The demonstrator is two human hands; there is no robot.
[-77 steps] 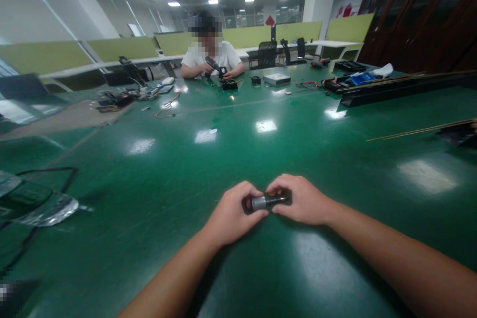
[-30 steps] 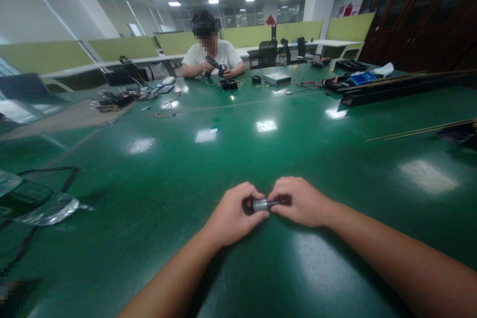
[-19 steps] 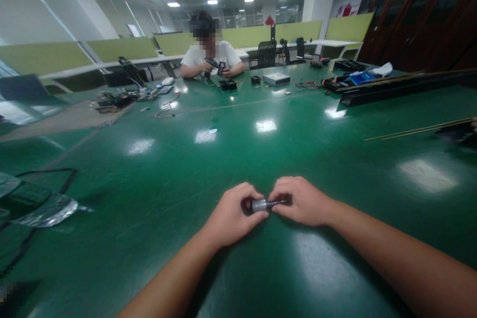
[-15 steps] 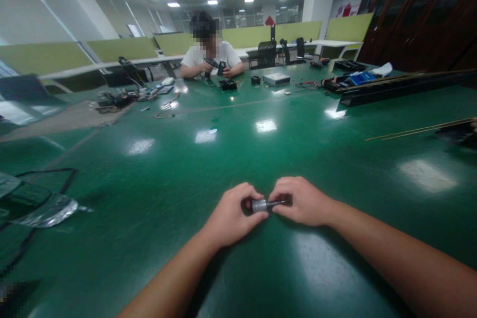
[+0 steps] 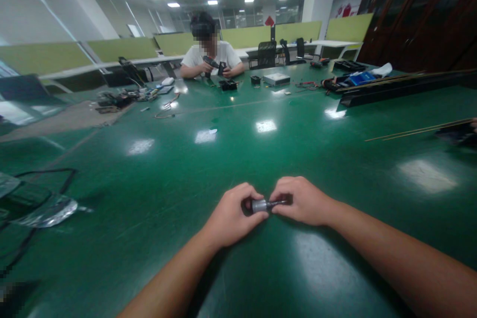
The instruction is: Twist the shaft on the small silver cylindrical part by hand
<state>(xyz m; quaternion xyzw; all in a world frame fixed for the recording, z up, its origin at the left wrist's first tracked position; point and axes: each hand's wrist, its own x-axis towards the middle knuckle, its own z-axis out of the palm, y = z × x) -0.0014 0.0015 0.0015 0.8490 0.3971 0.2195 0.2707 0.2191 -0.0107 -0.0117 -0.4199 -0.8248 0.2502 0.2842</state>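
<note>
Between my two hands, low over the green table (image 5: 208, 174), lies a small silver-and-black cylinder (image 5: 259, 205) with a thin dark shaft pointing right. My left hand (image 5: 236, 213) is closed around the cylinder's left end, thumb below and fingers above. My right hand (image 5: 300, 201) pinches the dark shaft at its right end, thumb and fingertips together. Part of each end is hidden by the fingers, and its exact kind cannot be made out.
A person in a white shirt (image 5: 227, 54) sits across the table, handling a dark tool. A crumpled clear plastic bag (image 5: 52, 211) lies at left. Loose electronics (image 5: 117, 99), a white box (image 5: 276, 79) and a long black channel (image 5: 395, 89) stand farther back. Thin brass-coloured rods (image 5: 410, 131) lie at right.
My right hand has shifted very slightly to the right; the left hand and cylinder look the same. Across the table, the person's head and tool have moved a little.
</note>
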